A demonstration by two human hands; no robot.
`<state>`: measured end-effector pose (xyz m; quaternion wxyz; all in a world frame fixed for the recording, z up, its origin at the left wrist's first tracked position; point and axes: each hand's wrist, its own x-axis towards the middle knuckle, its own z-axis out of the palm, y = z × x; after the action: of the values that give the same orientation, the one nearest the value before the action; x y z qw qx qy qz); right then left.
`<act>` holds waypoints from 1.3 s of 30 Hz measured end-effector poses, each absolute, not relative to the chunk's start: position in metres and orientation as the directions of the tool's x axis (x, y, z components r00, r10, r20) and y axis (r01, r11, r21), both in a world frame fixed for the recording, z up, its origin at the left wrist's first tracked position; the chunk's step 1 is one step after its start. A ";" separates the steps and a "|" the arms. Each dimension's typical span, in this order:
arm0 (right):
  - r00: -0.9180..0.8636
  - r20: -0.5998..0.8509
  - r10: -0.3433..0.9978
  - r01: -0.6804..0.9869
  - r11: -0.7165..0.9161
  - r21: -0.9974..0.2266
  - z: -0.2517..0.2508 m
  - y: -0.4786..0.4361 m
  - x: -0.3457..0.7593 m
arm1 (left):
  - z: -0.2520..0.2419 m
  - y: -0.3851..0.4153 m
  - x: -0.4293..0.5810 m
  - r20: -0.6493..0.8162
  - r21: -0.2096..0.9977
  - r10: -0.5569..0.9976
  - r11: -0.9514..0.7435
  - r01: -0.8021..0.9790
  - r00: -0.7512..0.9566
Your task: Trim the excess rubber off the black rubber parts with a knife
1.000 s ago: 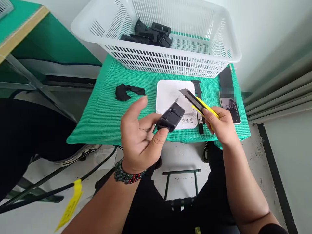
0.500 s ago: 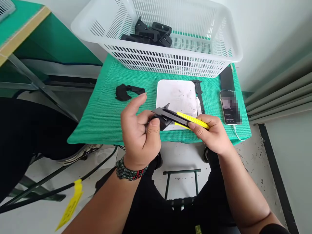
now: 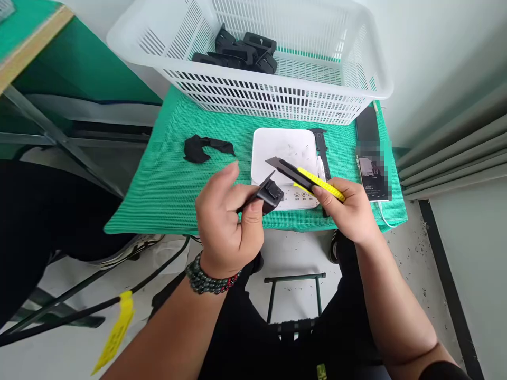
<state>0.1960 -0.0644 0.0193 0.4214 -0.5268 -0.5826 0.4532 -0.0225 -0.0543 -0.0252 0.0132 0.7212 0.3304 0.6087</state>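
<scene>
Your left hand pinches a small black plastic part between thumb and fingers, just in front of the white scale on the green tabletop. Your right hand grips a yellow utility knife, blade out above the scale's front edge, close over the part. Behind the scale stands a white basket holding more black parts.

The white scale has three small round buttons along its near edge. The middle one seems to show the letter M, but it is too small to be sure. Tiny marks sit under the buttons and cannot be read. The phone screen is blurred. The yellow tag on the black cable shows no words that can be read.
</scene>
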 end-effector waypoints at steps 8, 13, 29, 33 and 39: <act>-0.260 0.008 0.966 0.125 0.042 -0.991 0.025 -0.068 0.198 | -0.025 -0.061 -0.024 0.822 0.445 0.570 -0.655 0.610 0.012; -0.091 0.056 0.994 0.251 0.077 -0.965 0.021 -0.065 0.199 | -0.023 -0.058 -0.024 0.870 0.366 0.487 -0.736 0.569 0.071; -0.119 -0.041 0.992 0.164 -0.021 -0.986 0.020 -0.064 0.200 | -0.033 -0.047 -0.027 0.914 0.394 0.400 -0.826 0.404 -0.073; -0.187 -0.051 0.981 0.128 -0.027 -0.991 0.020 -0.064 0.197 | -0.034 -0.049 -0.026 0.925 0.372 0.368 -0.817 0.440 -0.099; -0.122 -0.086 0.989 0.198 -0.061 -0.978 0.016 -0.062 0.198 | -0.027 -0.060 -0.024 0.921 0.376 0.360 -0.715 0.590 -0.150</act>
<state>0.1981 -0.0621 0.0165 0.3964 -0.5309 -0.5590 0.4986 -0.0245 -0.0599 -0.0269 -0.0866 0.6460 0.3674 0.6634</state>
